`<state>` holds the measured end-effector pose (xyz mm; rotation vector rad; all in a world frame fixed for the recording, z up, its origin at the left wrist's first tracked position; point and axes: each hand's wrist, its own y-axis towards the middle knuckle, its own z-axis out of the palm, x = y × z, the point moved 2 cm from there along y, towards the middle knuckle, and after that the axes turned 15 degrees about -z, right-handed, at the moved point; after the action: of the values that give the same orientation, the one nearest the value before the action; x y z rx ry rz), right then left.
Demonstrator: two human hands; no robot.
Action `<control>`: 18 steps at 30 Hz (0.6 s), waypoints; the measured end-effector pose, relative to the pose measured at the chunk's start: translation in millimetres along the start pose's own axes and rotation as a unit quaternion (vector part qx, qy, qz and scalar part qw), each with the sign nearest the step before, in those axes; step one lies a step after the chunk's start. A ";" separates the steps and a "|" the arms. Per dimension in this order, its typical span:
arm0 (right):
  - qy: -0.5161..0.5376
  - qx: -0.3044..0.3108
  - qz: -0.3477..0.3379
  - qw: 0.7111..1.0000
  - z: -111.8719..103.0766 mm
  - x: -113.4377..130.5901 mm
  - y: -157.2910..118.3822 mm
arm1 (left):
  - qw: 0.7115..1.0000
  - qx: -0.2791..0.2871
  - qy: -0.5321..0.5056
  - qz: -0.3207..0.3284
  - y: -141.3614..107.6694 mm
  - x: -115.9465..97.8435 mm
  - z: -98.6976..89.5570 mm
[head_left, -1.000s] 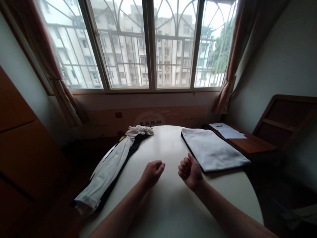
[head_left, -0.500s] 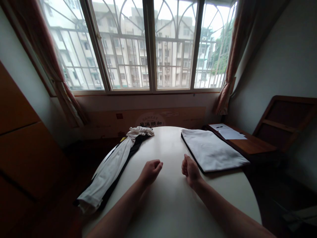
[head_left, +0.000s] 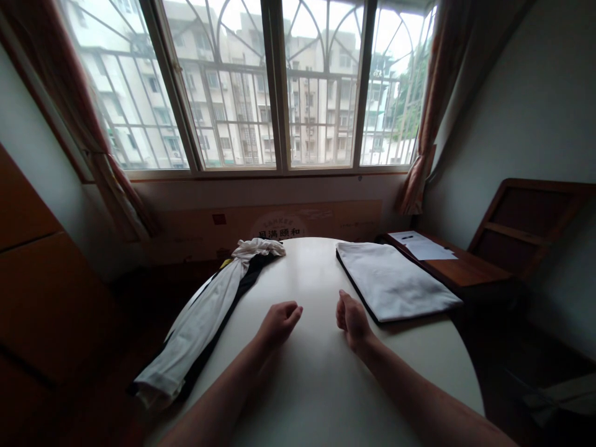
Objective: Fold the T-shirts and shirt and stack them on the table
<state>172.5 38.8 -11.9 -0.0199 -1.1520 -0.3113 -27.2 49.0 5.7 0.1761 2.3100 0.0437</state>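
Long bunched white-and-black cloth (head_left: pixel 205 310) along the left edge of a white round table (head_left: pixel 307 385), left hand (head_left: pixel 280 321) clenched in a fist, right hand (head_left: pixel 352 318) also clenched, just beside a flat folded white cloth with dark underside (head_left: pixel 395 279) at the table's right.

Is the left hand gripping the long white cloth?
No, the left hand is in a fist, with bare table between it and the long white cloth.

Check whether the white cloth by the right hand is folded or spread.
Folded: the white cloth lies in a flat, neat-edged shape, with a dark layer showing beneath its edge. How many folds, I cannot tell.
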 end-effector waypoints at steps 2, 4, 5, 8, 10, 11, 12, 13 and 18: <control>-0.001 -0.002 -0.001 1.000 0.2 0.9 -0.5 | 1.000 -0.001 0.001 -0.002 0.1 -0.5 -0.1; 0.000 -0.003 -0.002 1.000 0.2 1.4 -0.7 | 1.000 0.000 0.001 -0.003 0.4 -0.8 -0.1; 0.001 -0.003 -0.001 1.000 0.2 1.5 -0.8 | 1.000 0.001 0.002 -0.003 0.6 -0.8 -0.1; 0.001 -0.005 0.001 1.000 0.2 1.3 -0.6 | 1.000 0.002 0.006 -0.001 1.0 -0.7 -0.1; -0.004 -0.006 -0.003 1.000 0.1 1.2 -0.3 | 1.000 0.002 0.005 -0.001 0.8 -0.6 -0.3; -0.006 -0.006 -0.006 1.000 0.1 1.0 -0.1 | 1.000 0.002 0.004 -0.001 0.6 -0.6 -0.4; -0.007 -0.006 -0.007 1.000 0.1 0.8 0.0 | 1.000 0.004 0.002 -0.002 0.3 -0.7 -0.5; -0.006 -0.006 -0.008 1.000 0.1 0.4 0.2 | 1.000 0.005 0.000 -0.002 -0.1 -0.9 -0.6; 0.003 -0.003 -0.007 1.000 0.0 -2.4 0.9 | 1.000 0.005 -0.004 -0.004 -2.0 -2.6 -1.0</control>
<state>171.9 40.2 -13.9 -0.0169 -1.1451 -0.3272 -26.5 46.6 8.1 0.1727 2.3034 0.0266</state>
